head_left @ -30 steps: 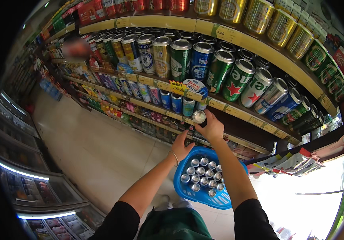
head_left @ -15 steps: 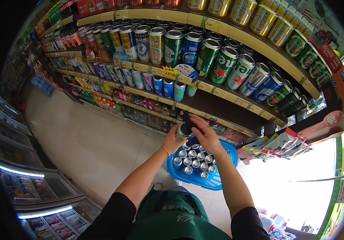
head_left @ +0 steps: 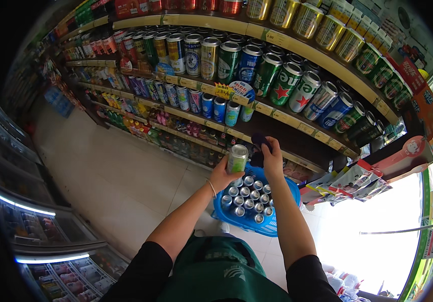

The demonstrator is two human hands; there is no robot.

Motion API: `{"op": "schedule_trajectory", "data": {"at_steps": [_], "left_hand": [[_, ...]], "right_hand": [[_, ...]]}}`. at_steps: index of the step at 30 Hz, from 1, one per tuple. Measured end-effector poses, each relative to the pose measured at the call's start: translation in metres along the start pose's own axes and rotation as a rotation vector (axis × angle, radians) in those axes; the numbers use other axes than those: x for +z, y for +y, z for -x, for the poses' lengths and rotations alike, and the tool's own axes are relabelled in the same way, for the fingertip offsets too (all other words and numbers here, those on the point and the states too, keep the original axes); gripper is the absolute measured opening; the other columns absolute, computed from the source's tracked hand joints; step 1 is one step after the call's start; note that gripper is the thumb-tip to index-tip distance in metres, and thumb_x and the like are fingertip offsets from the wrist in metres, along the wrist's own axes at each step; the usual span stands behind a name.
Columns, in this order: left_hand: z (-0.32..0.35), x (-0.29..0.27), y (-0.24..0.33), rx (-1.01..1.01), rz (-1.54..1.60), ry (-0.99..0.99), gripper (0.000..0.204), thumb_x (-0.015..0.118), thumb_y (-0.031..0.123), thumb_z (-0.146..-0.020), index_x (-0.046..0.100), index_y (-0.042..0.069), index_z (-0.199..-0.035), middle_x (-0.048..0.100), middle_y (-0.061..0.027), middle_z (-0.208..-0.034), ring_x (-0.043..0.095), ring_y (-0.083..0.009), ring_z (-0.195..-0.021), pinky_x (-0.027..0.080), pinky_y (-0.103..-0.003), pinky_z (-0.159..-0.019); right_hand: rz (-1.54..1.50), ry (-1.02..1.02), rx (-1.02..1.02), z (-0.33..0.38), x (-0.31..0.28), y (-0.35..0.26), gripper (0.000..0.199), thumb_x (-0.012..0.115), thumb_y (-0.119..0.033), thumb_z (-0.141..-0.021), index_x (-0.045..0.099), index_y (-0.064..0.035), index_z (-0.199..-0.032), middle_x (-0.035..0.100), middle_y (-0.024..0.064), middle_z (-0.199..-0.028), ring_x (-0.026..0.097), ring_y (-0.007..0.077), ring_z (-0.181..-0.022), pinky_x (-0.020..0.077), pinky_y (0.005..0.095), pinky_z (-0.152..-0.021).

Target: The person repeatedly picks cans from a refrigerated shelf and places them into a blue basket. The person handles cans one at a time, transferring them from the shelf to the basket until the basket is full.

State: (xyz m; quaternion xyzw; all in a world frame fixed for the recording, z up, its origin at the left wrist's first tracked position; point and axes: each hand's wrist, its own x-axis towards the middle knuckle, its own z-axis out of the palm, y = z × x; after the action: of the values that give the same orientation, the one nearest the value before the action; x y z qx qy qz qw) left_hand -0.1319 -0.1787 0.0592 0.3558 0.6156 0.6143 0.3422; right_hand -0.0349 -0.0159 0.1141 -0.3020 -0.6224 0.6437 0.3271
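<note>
My left hand [head_left: 225, 174] is wrapped round a light green and silver drink can [head_left: 238, 158], held upright with its lid up. In my right hand [head_left: 272, 157] a dark purple cloth [head_left: 259, 149] is pinched, just to the right of the can and apart from it. Under both hands sits a blue plastic basket [head_left: 287, 195] with several silver-topped cans [head_left: 248, 204] standing close together in it. Ahead, on the lower can shelf, a light blue-green can [head_left: 232, 114] stands near a bare stretch of dark shelf [head_left: 277, 130].
Shelves of larger beer cans [head_left: 284, 83] rise in front, with price strips along their edges. Hanging snack bags [head_left: 350, 182] jut out at the right, beside a bright doorway [head_left: 372, 236]. Glass-topped freezers [head_left: 57, 261] line the left, across the tiled floor [head_left: 125, 168].
My right hand has drawn the cloth off the can and away to the right. The can now shows fully in my left hand, a little higher. The view has shifted slightly.
</note>
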Motion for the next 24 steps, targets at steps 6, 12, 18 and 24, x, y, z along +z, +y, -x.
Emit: {"op": "schedule_trajectory", "data": {"at_steps": [6, 12, 18, 24], "left_hand": [[-0.003, -0.005, -0.003, -0.257, 1.308, -0.158, 0.063, 0.036, 0.063, -0.095, 0.046, 0.014, -0.134, 0.056, -0.0072, -0.125, 0.057, -0.0234, -0.112, 0.048, -0.038, -0.095], [-0.002, 0.017, 0.008, -0.335, 0.977, 0.073, 0.049, 0.034, 0.052, -0.101, 0.049, 0.017, -0.132, 0.061, -0.0030, -0.123, 0.060, -0.0196, -0.110, 0.050, -0.034, -0.091], [0.007, 0.017, 0.047, -0.489, 1.305, -0.304, 0.050, 0.039, 0.054, -0.098, 0.056, 0.010, -0.118, 0.068, -0.0107, -0.092, 0.068, -0.0271, -0.074, 0.058, -0.040, -0.067], [-0.012, 0.019, 0.024, -0.555, 0.907, -0.052, 0.049, 0.039, 0.055, -0.098, 0.055, 0.014, -0.120, 0.066, -0.0068, -0.097, 0.068, -0.0236, -0.081, 0.057, -0.037, -0.068]], "right_hand": [[0.587, -0.540, -0.585, 0.090, 0.037, -0.013, 0.047, 0.051, -0.008, -0.092, 0.044, -0.0015, -0.138, 0.028, 0.0204, -0.152, 0.021, 0.0372, -0.143, 0.0180, 0.0438, -0.116], [0.646, -0.304, -0.543, 0.040, 0.047, -0.016, 0.048, 0.053, -0.017, -0.094, 0.044, -0.0062, -0.140, 0.026, 0.0221, -0.151, 0.028, 0.0397, -0.138, 0.0271, 0.0443, -0.112], [-0.155, -0.431, 0.354, -0.014, 0.024, -0.032, 0.031, 0.070, -0.024, -0.086, 0.065, -0.0065, -0.112, 0.065, 0.0040, -0.096, 0.060, 0.0135, -0.087, 0.0482, 0.0263, -0.078], [0.223, -0.231, 0.143, -0.010, 0.024, -0.021, 0.027, 0.068, -0.023, -0.087, 0.065, -0.0051, -0.106, 0.066, 0.0044, -0.093, 0.063, 0.0154, -0.084, 0.0489, 0.0274, -0.076]]}}
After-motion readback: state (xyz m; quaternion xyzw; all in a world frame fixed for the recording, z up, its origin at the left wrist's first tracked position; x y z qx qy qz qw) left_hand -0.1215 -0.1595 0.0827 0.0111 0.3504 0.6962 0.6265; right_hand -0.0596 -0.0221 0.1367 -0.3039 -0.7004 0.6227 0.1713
